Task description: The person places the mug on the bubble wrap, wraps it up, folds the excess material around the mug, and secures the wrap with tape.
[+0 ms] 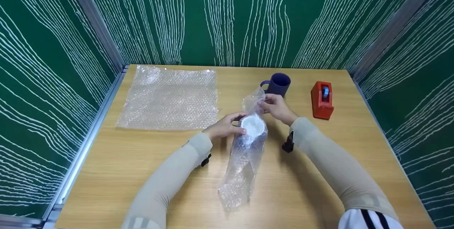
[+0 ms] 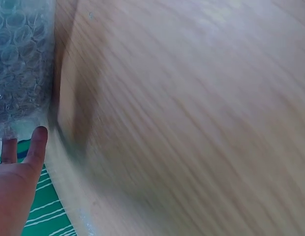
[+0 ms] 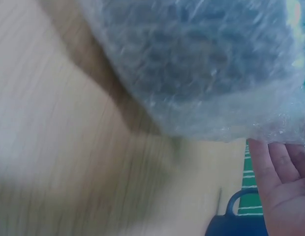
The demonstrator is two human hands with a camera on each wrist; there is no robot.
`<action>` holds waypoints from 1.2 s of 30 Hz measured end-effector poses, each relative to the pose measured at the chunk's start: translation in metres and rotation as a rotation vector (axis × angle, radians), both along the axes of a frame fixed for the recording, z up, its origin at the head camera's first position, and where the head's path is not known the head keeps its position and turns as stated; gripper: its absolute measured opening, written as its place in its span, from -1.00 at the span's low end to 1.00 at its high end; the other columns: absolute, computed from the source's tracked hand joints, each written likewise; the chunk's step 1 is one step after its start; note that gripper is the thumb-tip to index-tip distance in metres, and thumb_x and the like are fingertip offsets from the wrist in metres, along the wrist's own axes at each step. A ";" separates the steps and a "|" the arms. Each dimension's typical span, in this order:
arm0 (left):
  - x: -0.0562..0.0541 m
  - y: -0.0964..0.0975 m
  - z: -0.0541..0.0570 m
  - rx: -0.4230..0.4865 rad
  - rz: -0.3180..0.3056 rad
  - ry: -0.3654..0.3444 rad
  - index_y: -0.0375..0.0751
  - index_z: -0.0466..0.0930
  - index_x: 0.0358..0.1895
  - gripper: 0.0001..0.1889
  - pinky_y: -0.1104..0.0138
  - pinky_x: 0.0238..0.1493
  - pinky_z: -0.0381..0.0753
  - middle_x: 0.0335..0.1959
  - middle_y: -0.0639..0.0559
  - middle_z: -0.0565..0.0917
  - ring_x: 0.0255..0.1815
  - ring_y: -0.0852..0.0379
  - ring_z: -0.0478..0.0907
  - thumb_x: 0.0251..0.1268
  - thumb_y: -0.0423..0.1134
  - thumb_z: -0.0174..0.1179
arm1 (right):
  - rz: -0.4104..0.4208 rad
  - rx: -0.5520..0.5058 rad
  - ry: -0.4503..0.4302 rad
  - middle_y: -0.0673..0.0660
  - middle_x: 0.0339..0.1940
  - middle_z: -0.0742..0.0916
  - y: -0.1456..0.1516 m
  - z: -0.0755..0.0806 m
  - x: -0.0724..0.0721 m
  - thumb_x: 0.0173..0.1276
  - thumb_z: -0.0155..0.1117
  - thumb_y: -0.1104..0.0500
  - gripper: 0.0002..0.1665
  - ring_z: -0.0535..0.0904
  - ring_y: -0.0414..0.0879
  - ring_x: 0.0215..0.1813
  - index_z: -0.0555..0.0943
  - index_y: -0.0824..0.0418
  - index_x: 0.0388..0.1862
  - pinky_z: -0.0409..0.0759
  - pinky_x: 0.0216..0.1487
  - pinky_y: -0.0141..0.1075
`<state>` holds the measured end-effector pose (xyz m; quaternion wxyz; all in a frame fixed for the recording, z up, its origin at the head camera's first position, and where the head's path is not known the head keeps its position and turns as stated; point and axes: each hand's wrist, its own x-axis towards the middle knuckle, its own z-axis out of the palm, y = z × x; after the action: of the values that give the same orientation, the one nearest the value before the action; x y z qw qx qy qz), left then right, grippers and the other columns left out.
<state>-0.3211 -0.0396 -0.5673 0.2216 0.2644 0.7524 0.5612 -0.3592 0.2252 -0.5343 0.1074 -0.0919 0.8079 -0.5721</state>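
A white, round-topped, cup-like object [image 1: 253, 125] stands in the middle of the table, rolled in bubble wrap [image 1: 244, 167]. The wrap trails off in a long tail toward the near edge and a shorter one at the far side. My left hand [image 1: 226, 125] grips the wrapped object from the left, thumb by its rim; in the left wrist view that hand [image 2: 19, 182] shows beside the wrap. With its fingers, my right hand [image 1: 278, 107] pinches the far tail of the wrap. Just beyond it stands a dark blue mug [image 1: 278, 84], handle to the left.
A flat sheet of bubble wrap [image 1: 170, 98] lies at the back left of the wooden table [image 1: 134, 172]. To the right stands a red tape dispenser [image 1: 322, 101] with a blue roll. Green panels with white lines [image 1: 193, 20] enclose the back and sides.
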 end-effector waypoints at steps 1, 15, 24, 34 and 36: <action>0.000 0.000 0.000 -0.002 0.001 0.000 -0.24 0.37 0.63 -0.25 0.03 0.67 0.38 0.57 -0.26 0.49 0.64 -0.19 0.36 0.39 -0.31 0.40 | -0.004 -0.005 0.010 0.29 0.11 0.81 0.000 0.001 0.001 0.66 0.18 0.34 -0.67 0.77 -0.20 -0.04 0.64 0.44 0.28 0.83 0.03 -0.29; 0.006 0.001 0.003 0.017 0.038 -0.048 -0.41 0.30 0.53 -0.28 0.04 0.62 0.46 0.51 -0.36 0.48 0.59 -0.26 0.41 0.38 -0.35 0.40 | 0.054 0.027 0.175 0.33 -0.04 0.86 0.001 0.007 0.033 0.51 0.36 0.42 -0.80 0.74 -0.25 -0.14 0.78 0.49 0.02 0.72 -0.03 -0.51; 0.008 0.000 0.009 0.001 0.083 -0.090 -0.02 -0.12 0.79 0.13 -0.02 0.51 0.59 0.77 -0.21 -0.02 0.64 -0.30 0.35 0.32 -0.29 0.49 | 0.214 0.199 0.234 0.35 0.24 0.81 0.003 0.007 0.044 0.48 0.44 0.37 -0.78 0.77 0.21 0.27 0.85 0.33 0.05 0.72 0.36 0.05; 0.001 -0.002 0.008 -0.071 -0.023 0.095 -0.12 0.34 0.67 -0.21 -0.21 0.78 0.01 0.84 -0.07 0.03 0.86 -0.16 -0.13 0.42 -0.22 0.44 | 0.313 0.311 0.275 0.40 0.37 0.71 0.002 0.006 0.047 0.43 0.46 0.41 -0.74 0.58 0.37 0.46 0.84 0.35 0.07 0.51 0.53 0.30; 0.002 -0.002 0.007 -0.075 -0.016 0.094 -0.11 0.41 0.64 -0.25 -0.18 0.77 0.07 0.82 -0.07 0.12 0.84 -0.14 -0.05 0.42 -0.21 0.45 | 0.314 0.304 0.250 0.37 0.42 0.69 0.003 0.006 0.047 0.43 0.47 0.40 -0.72 0.54 0.36 0.51 0.84 0.31 0.08 0.47 0.57 0.29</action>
<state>-0.3187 -0.0417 -0.5599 0.2001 0.2879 0.7802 0.5180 -0.3120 0.2285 -0.5286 0.1069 -0.2693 0.8675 -0.4044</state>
